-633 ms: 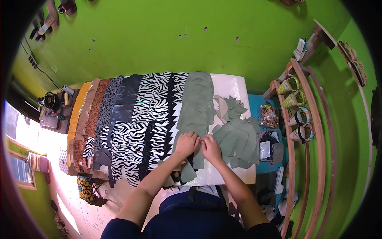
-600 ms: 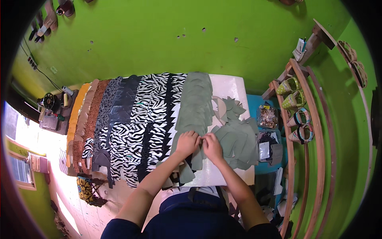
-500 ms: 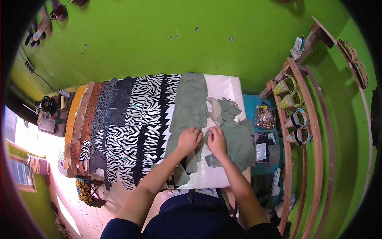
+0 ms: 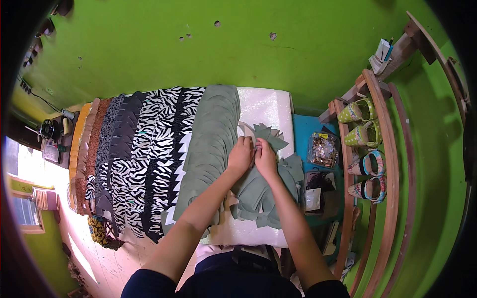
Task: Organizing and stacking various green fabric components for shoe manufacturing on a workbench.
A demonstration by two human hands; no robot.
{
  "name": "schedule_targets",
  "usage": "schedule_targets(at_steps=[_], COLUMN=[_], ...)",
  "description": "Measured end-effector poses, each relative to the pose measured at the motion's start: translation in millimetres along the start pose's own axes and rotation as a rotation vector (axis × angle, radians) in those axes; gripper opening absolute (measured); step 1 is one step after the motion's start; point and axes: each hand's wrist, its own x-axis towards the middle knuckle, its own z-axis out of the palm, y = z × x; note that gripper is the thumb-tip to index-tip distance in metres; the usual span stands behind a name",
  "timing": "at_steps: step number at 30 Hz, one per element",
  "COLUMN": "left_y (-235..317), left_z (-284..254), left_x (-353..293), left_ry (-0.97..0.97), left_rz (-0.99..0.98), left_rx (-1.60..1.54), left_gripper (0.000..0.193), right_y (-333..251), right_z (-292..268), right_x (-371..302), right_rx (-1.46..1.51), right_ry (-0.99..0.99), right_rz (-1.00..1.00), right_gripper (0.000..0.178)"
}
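Side by side over the table, my left hand [image 4: 241, 155] and my right hand [image 4: 265, 158] have their fingertips brought together. Both are closed at the lower end of a curved beige cut piece [image 4: 247, 130]; exactly how each finger grips it is hidden. Left of them runs a long row of overlapping grey-green cut pieces [image 4: 211, 124], leather-like in look. A loose heap of the same green pieces [image 4: 258, 196] lies under and in front of my right forearm. Beyond my right hand sits a smaller fanned cluster of pointed green pieces [image 4: 272, 136].
Zebra-patterned pieces [image 4: 158, 130] and dark, brown and yellow rows cover the table's left part. A white tabletop [image 4: 271, 107] shows at the back. To the right are plastic boxes [image 4: 324, 149] and a wooden rack [image 4: 385, 149] holding shoes. A sewing machine [image 4: 48, 130] stands far left.
My hands, apart half a second ago, have come together farther back at the beige piece. The view has shifted to the right.
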Motion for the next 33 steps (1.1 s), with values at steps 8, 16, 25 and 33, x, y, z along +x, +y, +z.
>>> schedule_targets(at_steps=[8,16,25,33], left_y=[-17.8,-14.1,-16.4,-32.0], left_z=[8.0,12.8,-16.5,-87.1], left_x=[8.6,8.2,-2.7,-34.1], left_ry=[-0.119,-0.053,0.105,-0.101], left_rz=[-0.035,0.1,-0.009,-0.243], left_rx=[0.056,0.244,0.03,-0.478], left_gripper=[0.029,0.024,0.015,0.015], right_y=[3.5,4.1,-2.1,-4.0], right_z=[-2.0,-1.7,-3.9,-1.0], right_x=[-4.6,-4.7,-6.6,-6.6], right_rx=[-0.023,-0.03,-0.069,-0.172], right_ry=[-0.046,-0.073,-0.097,-0.094], right_rz=[-0.048,-0.03,-0.06,-0.055], right_gripper=[0.035,0.035,0.033,0.032])
